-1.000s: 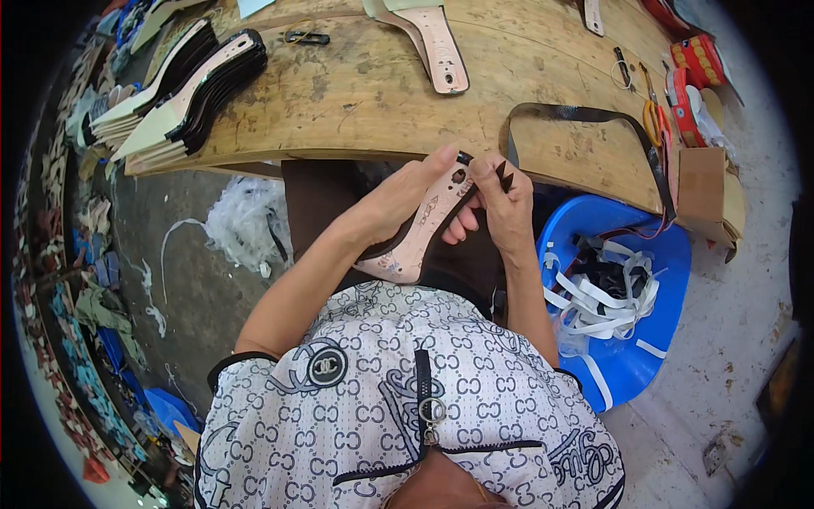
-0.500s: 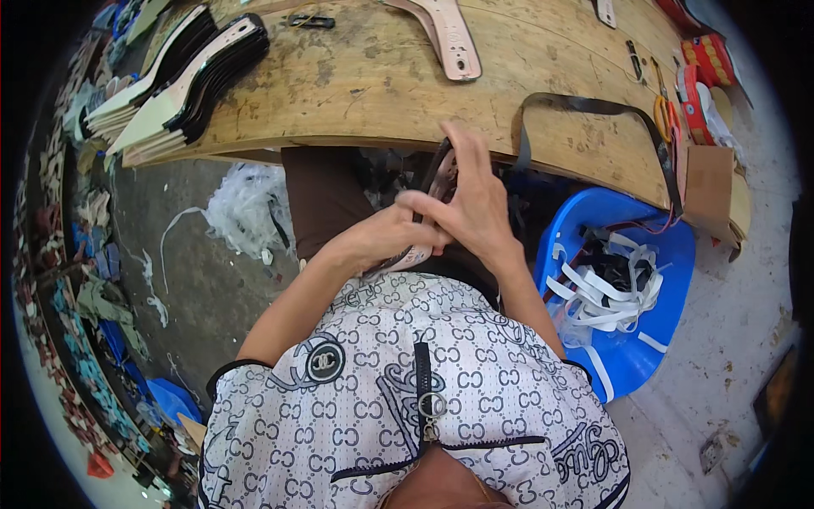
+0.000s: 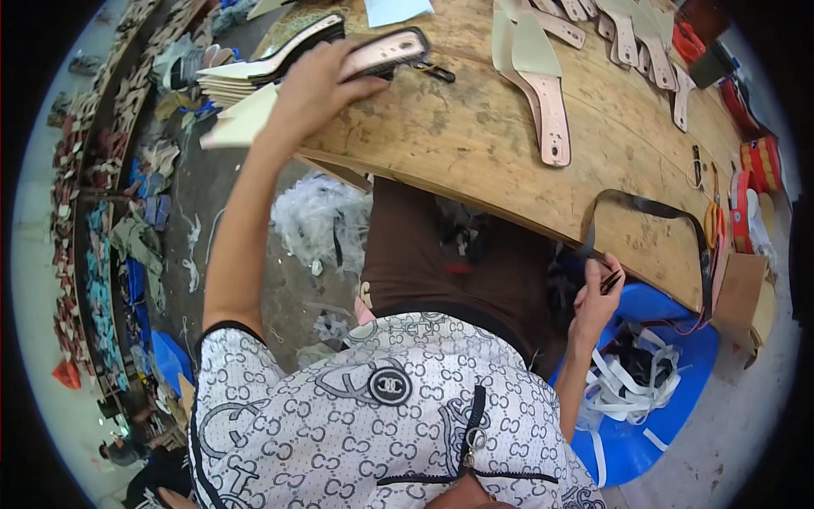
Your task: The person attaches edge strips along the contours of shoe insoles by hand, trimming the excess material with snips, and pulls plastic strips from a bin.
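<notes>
My left hand [image 3: 318, 89] reaches to the table's left end, closed round the pink heel part of a shoe insole [image 3: 386, 53] on a stack. Cream front ends [image 3: 246, 119] of that stack stick out beyond the table edge. At the front edge on the right, my right hand [image 3: 593, 297] is closed on a small dark pointed tool [image 3: 610, 282], its exact kind unclear. A black strip [image 3: 649, 204] loops over the table, its near end beside my right fingers. A separate pair of cream and pink insoles [image 3: 543, 102] lies mid-table.
More insoles [image 3: 627, 38] spread across the far right of the wooden table [image 3: 441, 144]. Below its right edge stands a blue tub [image 3: 678, 424] holding white strips. A cardboard box [image 3: 742, 297] and red rolls [image 3: 759, 165] sit at the right. Clear plastic scraps [image 3: 318, 220] lie on the floor.
My hands were together over my lap on a dark-edged piece. Now they are apart: the left has moved out to the stack, the right to the table edge. The view has shifted.
</notes>
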The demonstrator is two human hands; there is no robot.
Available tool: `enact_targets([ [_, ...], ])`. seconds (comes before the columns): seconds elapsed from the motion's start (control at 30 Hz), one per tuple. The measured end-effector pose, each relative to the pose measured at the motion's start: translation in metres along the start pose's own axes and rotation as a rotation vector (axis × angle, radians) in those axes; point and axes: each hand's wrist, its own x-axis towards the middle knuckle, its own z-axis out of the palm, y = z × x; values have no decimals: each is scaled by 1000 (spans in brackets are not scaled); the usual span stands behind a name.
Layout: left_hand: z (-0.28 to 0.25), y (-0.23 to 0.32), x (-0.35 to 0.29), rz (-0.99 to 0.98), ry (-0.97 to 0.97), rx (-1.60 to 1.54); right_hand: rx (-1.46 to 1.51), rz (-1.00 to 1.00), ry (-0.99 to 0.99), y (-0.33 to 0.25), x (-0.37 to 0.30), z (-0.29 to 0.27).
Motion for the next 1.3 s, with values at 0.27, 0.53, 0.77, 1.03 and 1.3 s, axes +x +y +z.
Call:
enact_targets([
  [0.27, 24, -100, 44, -101, -173, -105, 99, 71, -72, 28, 0, 8],
  [0.53, 6, -80, 63, -124, -245, -32, -10, 106, -51, 14, 4, 36],
  [0.77, 94, 68, 104, -131, -158, -774, 175, -46, 107, -10, -10, 28],
  [1.03, 176, 108, 135, -219, -85, -1194, 219, -225, 50, -82, 3, -3],
  [1.3, 97, 131, 98, 15, -70, -1395, -399, -714, 265, -86, 25, -9],
])
